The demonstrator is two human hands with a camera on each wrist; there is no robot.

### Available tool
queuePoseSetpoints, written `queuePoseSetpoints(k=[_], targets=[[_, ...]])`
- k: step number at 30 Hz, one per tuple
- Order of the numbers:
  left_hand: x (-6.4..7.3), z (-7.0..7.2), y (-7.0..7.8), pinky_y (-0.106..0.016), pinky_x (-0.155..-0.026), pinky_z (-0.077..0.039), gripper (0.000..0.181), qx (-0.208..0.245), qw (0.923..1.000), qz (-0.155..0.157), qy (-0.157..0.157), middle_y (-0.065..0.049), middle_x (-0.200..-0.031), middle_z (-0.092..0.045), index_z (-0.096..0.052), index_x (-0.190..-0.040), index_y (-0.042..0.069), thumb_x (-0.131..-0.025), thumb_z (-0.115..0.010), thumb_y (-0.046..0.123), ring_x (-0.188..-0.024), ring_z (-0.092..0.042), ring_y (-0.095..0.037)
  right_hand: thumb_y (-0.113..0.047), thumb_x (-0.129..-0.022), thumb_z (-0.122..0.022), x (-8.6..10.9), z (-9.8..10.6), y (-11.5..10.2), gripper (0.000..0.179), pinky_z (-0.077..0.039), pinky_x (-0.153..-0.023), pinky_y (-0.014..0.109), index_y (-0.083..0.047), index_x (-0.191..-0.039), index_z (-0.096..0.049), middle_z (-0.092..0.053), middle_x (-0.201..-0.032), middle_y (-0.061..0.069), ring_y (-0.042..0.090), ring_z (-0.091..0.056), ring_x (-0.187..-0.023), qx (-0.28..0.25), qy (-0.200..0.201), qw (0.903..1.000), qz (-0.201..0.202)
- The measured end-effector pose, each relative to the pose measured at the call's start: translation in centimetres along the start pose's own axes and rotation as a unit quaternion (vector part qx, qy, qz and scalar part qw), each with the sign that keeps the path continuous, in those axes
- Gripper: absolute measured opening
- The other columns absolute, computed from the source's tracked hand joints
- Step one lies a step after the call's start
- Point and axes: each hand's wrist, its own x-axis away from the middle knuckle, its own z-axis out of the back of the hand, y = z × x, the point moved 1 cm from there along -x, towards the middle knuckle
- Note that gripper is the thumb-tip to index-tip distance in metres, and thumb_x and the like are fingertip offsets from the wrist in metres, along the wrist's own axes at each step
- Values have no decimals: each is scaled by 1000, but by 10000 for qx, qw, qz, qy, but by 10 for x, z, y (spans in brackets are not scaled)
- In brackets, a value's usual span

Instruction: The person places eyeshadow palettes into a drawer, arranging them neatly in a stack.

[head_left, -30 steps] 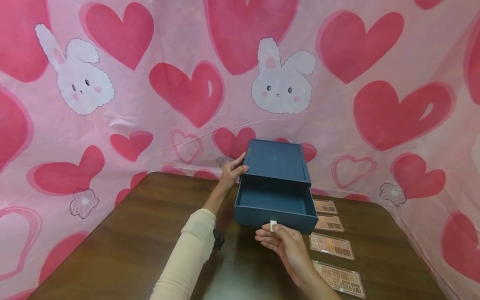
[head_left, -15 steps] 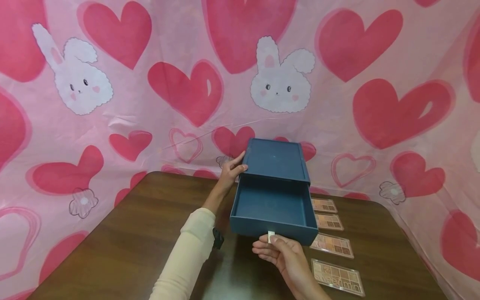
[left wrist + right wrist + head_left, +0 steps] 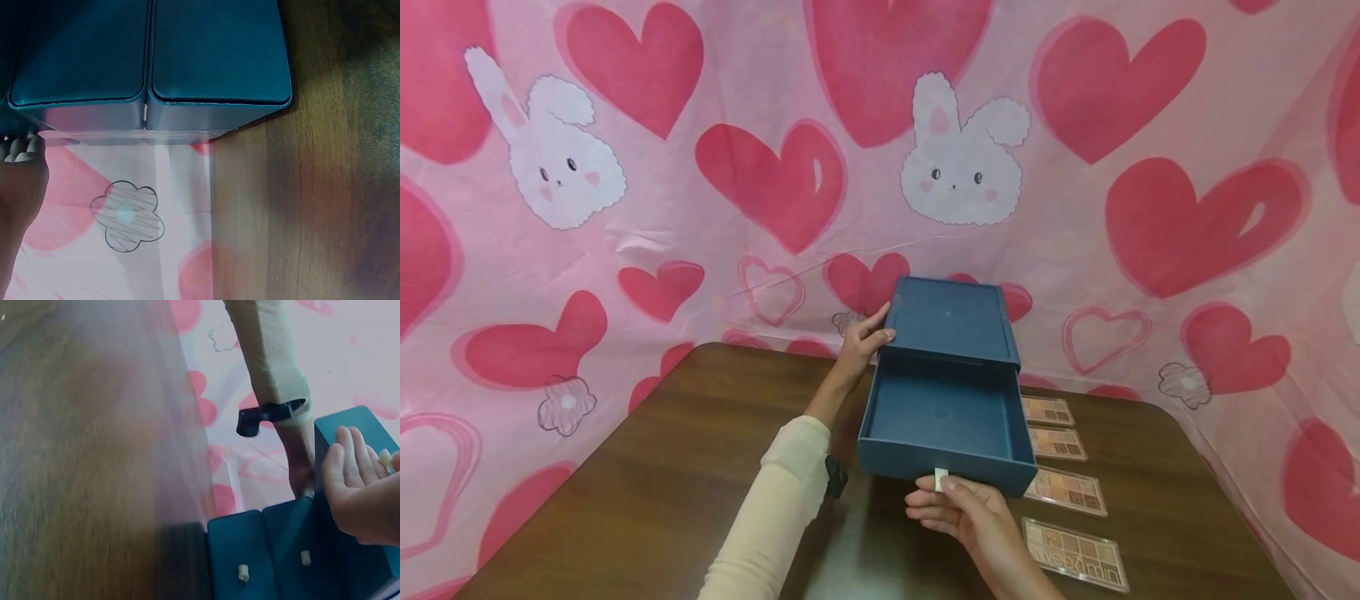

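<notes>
A dark blue drawer cabinet (image 3: 951, 317) stands on the table, its top drawer (image 3: 891, 454) pulled well out, inner floor showing. My right hand (image 3: 970, 512) pinches the small white knob (image 3: 941, 478) on that drawer's front between thumb and fingers. Against the cabinet's upper left side rests my left hand (image 3: 859, 346), fingers stretched along it and thumb by the front corner. Below, two closed drawers (image 3: 237, 540) with white knobs show in the right wrist view. The cabinet's side panels (image 3: 219, 50) fill the upper part of the left wrist view.
Several clear-lidded eyeshadow palettes (image 3: 1075, 554) lie in a row on the brown wooden table (image 3: 647, 483), right of the cabinet. A pink cloth (image 3: 865, 192) with hearts and rabbits hangs behind the table. A black device (image 3: 836, 478) is worn on the left wrist.
My right hand has drawn the top drawer further out toward me, so more of its inside shows. My left hand has stayed at the cabinet's side.
</notes>
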Motion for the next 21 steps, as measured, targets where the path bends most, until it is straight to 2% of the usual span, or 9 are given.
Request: queuePoseSetpoints(k=[5, 9, 12, 17, 21], targets=[[2, -1, 1, -13, -88, -52, 64, 117, 9999, -25, 84, -30, -143, -56, -47, -150, 2, -88, -58, 18, -95, -63, -2, -25, -112, -28, 5, 12, 0, 43, -55, -97, 22, -16, -129, -67, -77, -115, -12, 6, -72, -109, 236, -298, 9993, 8], [2, -2, -1, -13, -90, -52, 63, 163, 9998, -70, 127, -32, -140, -58, -48, -149, 1, -88, -58, 16, -95, -64, -2, -18, -112, -25, 14, 25, 0, 47, -54, -97, 19, -26, -127, -68, -75, -119, -13, 4, -70, -112, 418, -553, 9972, 296], [2, -3, -1, -14, -90, -51, 63, 171, 9998, -61, 122, -32, -141, -57, -48, -149, 1, -88, -57, 16, -95, -64, -3, -11, -111, -25, 22, 35, -3, 50, -53, -96, 18, -30, -128, -68, -75, -121, -13, 4, -69, -113, 760, -624, 9931, 634], [2, -3, -1, -14, -91, -51, 64, 129, 9998, -98, 124, -30, -143, -56, -48, -149, 1, -88, -58, 18, -95, -64, -4, 0, -108, -24, 37, 56, -11, 55, -55, -95, 18, -25, -131, -67, -75, -121, -10, 7, -71, -111, 1200, -647, 9829, 1238], [2, -2, -1, -14, -90, -51, 64, 176, 9997, -62, 126, -31, -141, -57, -47, -149, 1, -88, -57, 17, -96, -64, -4, 5, -107, -20, 50, 77, -14, 59, -54, -97, 19, -19, -135, -65, -75, -123, -6, 9, -71, -112, 932, -756, 9816, 1486]])
